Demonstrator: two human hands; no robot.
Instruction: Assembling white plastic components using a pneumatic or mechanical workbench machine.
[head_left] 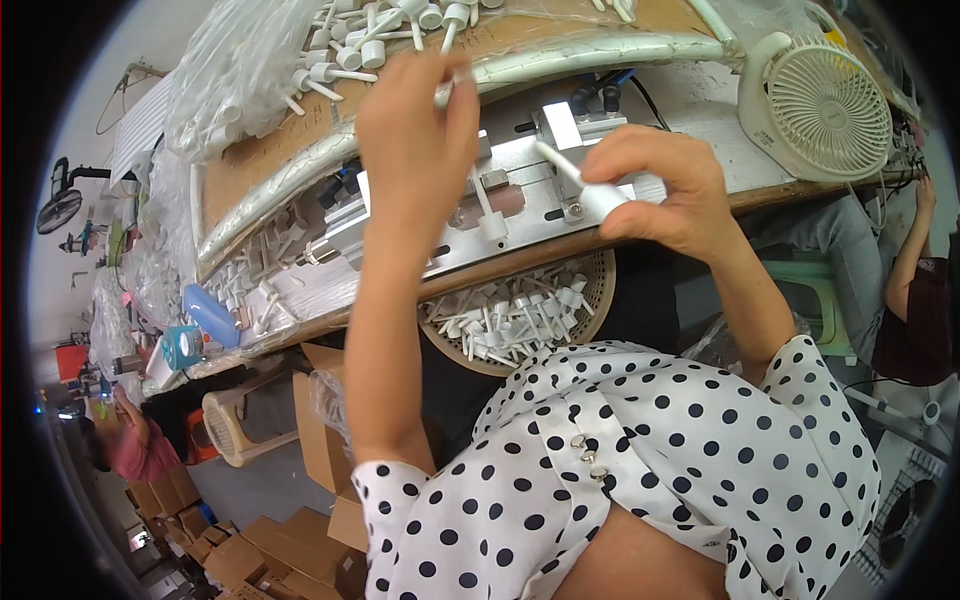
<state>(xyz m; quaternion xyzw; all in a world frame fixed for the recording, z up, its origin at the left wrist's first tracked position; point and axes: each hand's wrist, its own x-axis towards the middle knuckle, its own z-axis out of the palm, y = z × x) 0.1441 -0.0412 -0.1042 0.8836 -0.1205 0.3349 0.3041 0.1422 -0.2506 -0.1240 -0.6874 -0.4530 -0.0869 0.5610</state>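
My right hand pinches a white plastic part with a round cap and a thin stem, its stem pointing up and left. It is just above the front of a metal fixture on the bench. Another white capped part lies in the fixture, its cap toward the front edge. My left hand is raised over the fixture, near the rim of a tray. Its fingers are bent and smeared by motion, close to a pile of loose white capped parts; whether they grip one is unclear.
A round basket of similar parts is below the bench edge. A white fan stands at the right. Clear plastic bags, a blue container and scattered parts are on the left. Cardboard boxes stand on the floor; other people sit on both sides.
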